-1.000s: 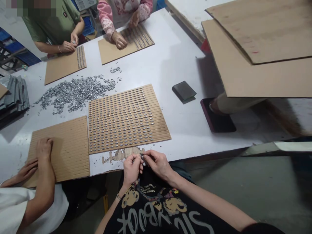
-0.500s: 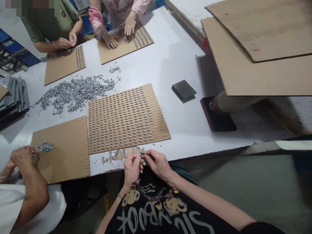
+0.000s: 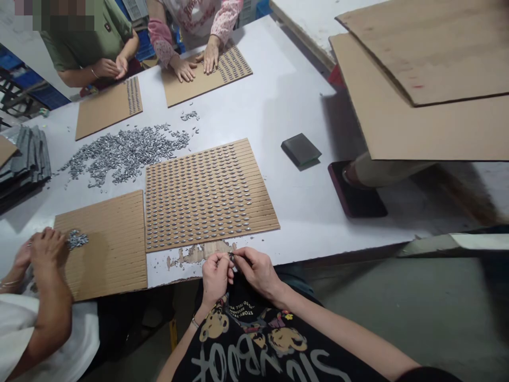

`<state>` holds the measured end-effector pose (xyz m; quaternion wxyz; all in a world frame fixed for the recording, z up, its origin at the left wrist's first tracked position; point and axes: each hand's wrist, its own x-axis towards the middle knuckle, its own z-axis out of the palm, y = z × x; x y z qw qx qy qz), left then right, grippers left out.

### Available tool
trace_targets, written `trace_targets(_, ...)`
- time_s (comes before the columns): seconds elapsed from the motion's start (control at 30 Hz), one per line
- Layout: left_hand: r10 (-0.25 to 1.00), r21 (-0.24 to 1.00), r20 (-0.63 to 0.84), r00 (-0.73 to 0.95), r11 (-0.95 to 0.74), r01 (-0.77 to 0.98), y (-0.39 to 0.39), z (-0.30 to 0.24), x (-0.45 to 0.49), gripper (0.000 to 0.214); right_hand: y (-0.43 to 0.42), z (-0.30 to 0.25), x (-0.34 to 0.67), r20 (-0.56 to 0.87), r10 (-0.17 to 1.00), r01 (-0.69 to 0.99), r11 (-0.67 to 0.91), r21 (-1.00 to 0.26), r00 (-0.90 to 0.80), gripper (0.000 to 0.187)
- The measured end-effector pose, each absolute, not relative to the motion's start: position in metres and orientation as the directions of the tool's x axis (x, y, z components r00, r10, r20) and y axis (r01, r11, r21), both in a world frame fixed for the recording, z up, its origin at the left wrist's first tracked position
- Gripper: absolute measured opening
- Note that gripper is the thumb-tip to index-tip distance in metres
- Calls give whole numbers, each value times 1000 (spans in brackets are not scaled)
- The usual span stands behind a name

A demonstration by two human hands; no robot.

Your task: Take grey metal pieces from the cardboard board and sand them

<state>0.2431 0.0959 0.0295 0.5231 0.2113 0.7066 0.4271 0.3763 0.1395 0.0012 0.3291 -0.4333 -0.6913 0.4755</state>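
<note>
White table (image 3: 302,212) spreads across my remote view, with a stack of dark material (image 3: 29,162) at its left end. Rightward I see a co-worker's hand (image 3: 48,246) beside a small pile (image 3: 78,240) of silvery pieces on a grooved cardboard sheet (image 3: 115,254). Beyond that sheet lies a loose heap (image 3: 125,151) of similar pieces. Next comes a grooved board (image 3: 260,204), set with rows of them. Just off its near edge, the wearer's left hand (image 3: 216,275) and right hand (image 3: 258,270) meet, fingers of both pinched together on a small dark piece (image 3: 231,256). Farther right I make out a dark block (image 3: 300,149), a dark slab (image 3: 360,199) and overlapping cardboard panels (image 3: 429,130).
</note>
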Motion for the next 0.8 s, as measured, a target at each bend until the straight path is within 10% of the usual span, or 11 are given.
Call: trace_targets(0.8, 716, 829, -524, -461, 552, -85, 92, 26, 252, 30, 138, -1, 377, 78, 908, 299, 215, -930, -411, 18)
